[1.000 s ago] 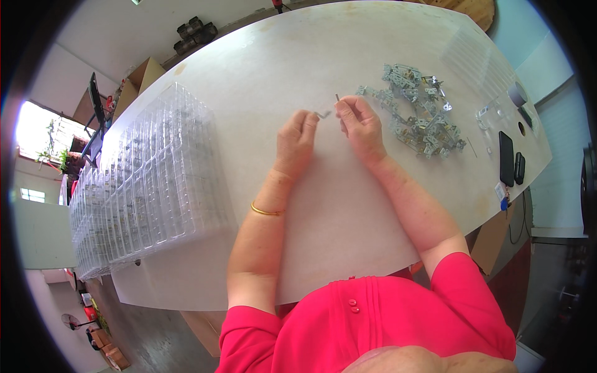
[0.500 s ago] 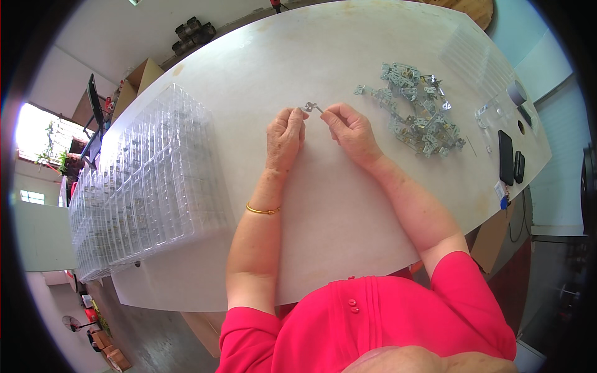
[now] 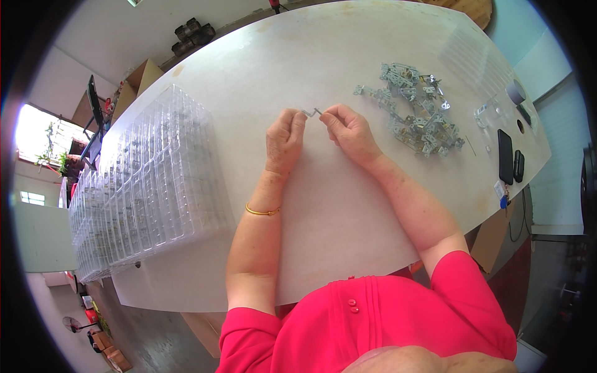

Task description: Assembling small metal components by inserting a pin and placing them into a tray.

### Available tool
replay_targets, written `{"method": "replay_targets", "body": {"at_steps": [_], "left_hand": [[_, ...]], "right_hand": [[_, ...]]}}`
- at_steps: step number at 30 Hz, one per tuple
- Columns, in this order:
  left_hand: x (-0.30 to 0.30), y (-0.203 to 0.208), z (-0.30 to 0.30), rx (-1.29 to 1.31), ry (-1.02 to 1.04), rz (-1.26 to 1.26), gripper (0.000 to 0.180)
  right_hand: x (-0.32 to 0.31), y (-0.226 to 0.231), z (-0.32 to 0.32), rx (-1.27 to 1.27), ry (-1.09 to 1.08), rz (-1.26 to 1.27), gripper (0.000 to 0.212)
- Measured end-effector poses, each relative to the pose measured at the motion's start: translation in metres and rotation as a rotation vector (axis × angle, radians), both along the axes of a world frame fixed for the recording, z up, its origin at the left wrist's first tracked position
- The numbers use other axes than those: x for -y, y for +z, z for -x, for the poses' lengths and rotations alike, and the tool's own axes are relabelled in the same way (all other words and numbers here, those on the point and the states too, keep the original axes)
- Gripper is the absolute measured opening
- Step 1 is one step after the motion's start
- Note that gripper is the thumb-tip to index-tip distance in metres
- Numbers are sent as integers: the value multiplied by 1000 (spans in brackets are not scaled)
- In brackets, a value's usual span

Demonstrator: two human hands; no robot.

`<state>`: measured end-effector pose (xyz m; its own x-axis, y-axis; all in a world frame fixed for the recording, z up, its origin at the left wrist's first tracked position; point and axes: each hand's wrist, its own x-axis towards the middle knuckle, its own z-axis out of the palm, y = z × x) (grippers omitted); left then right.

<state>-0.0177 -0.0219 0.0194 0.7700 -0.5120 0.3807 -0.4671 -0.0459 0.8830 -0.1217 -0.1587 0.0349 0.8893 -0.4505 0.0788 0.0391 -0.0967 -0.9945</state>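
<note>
A small grey metal bracket (image 3: 310, 114) spans the gap between my two hands above the middle of the table. My left hand (image 3: 285, 140) pinches one end of it between thumb and fingers. At the other end, the closed thumb and forefinger of my right hand (image 3: 352, 132) grip a short piece that meets the bracket; whether that is a separate part I cannot tell. To the right lies a loose pile of similar metal brackets (image 3: 429, 127), some with brass-coloured bits. Fingertips hide much of the held piece.
Clear plastic trays (image 3: 168, 168) holding small parts stand in a tall stack on the left. A black phone (image 3: 505, 156), a dark case (image 3: 519, 166) and a tape roll (image 3: 516, 92) lie by the right edge. Another clear tray (image 3: 479, 59) is at the far right.
The bracket has turned in my fingers and now shows as a thin, bent edge rather than its flat, holed face. Both hands stay nearly in the same place.
</note>
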Motion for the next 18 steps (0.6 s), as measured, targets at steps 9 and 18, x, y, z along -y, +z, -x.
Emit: {"method": "replay_targets", "body": {"at_steps": [9, 18], "left_hand": [[2, 5, 6, 205, -18, -79, 13], [1, 8, 11, 293, -106, -94, 11]], "right_hand": [[10, 3, 2, -24, 137, -387, 22], [16, -6, -3, 25, 146, -471, 19]]}}
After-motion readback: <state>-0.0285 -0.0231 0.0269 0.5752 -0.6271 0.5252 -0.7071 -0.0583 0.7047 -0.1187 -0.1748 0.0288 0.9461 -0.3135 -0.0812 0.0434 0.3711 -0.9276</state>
